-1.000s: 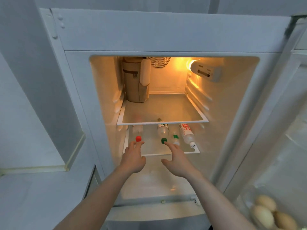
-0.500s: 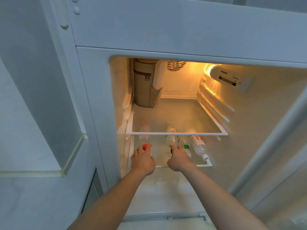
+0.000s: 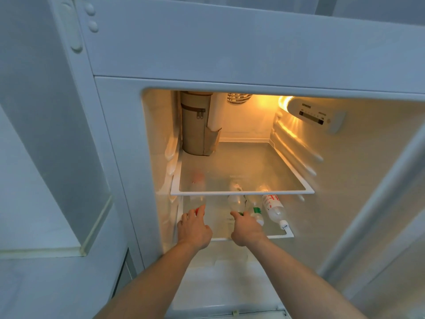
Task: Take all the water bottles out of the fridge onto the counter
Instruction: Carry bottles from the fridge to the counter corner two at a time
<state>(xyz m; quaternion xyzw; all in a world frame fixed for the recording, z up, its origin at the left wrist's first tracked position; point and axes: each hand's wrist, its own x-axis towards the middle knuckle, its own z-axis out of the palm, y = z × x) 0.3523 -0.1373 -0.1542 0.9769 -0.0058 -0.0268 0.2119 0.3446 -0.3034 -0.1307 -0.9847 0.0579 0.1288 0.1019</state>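
Several clear water bottles lie on their sides on the fridge's lower glass shelf [image 3: 288, 234], caps toward me. My left hand [image 3: 194, 227] grips the cap end of the red-capped bottle [image 3: 197, 199] at the left. To its right, my right hand [image 3: 247, 226] holds the neck of the green-capped bottle [image 3: 236, 202]; its cap is mostly hidden under my fingers. A green-labelled bottle [image 3: 256, 211] lies just right of that hand. The red-labelled, white-capped bottle [image 3: 273, 207] lies furthest right, untouched.
The upper glass shelf [image 3: 241, 192] overhangs the bottles' far ends. A tan zipped pouch [image 3: 195, 130] stands at its back left. The control panel [image 3: 315, 115] sits on the right wall. A white counter [image 3: 41, 284] lies low left, beside the fridge.
Both hands have reached further onto the lower shelf and closed on the cap ends of the red-capped and green-capped bottles. The view has moved closer to the fridge.
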